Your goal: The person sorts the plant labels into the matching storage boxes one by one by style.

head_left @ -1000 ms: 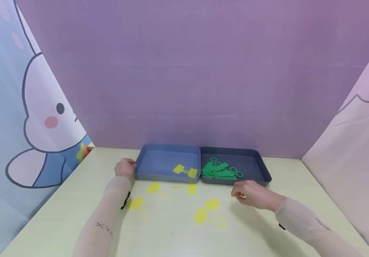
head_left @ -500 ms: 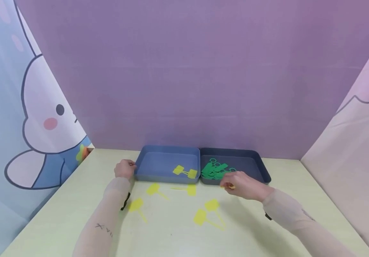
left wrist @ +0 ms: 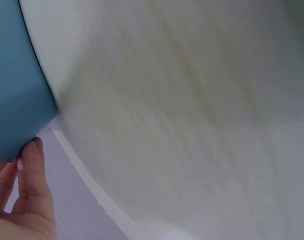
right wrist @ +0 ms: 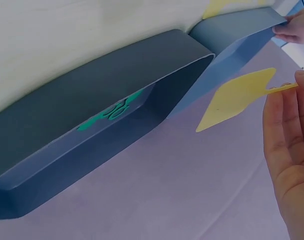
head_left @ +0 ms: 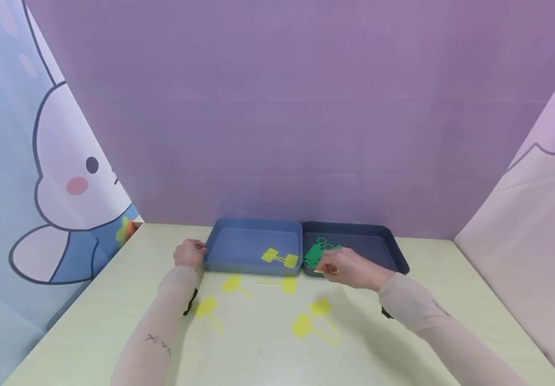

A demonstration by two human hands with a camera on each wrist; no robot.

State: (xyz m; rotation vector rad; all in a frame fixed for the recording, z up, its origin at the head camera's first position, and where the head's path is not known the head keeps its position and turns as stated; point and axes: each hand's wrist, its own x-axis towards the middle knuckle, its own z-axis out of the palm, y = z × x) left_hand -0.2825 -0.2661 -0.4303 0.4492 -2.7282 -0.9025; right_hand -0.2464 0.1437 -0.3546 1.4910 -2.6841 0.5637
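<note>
Head: my right hand (head_left: 347, 266), shifted leftward along the dark tray (head_left: 369, 249), nearer the blue tray (head_left: 243, 244); left wrist: my left fingers (left wrist: 34, 172), pinching the blue tray's edge; right wrist: my right fingers (right wrist: 275, 125), closed on one yellow piece (right wrist: 234, 97), aloft, so not yet deposited.
</note>
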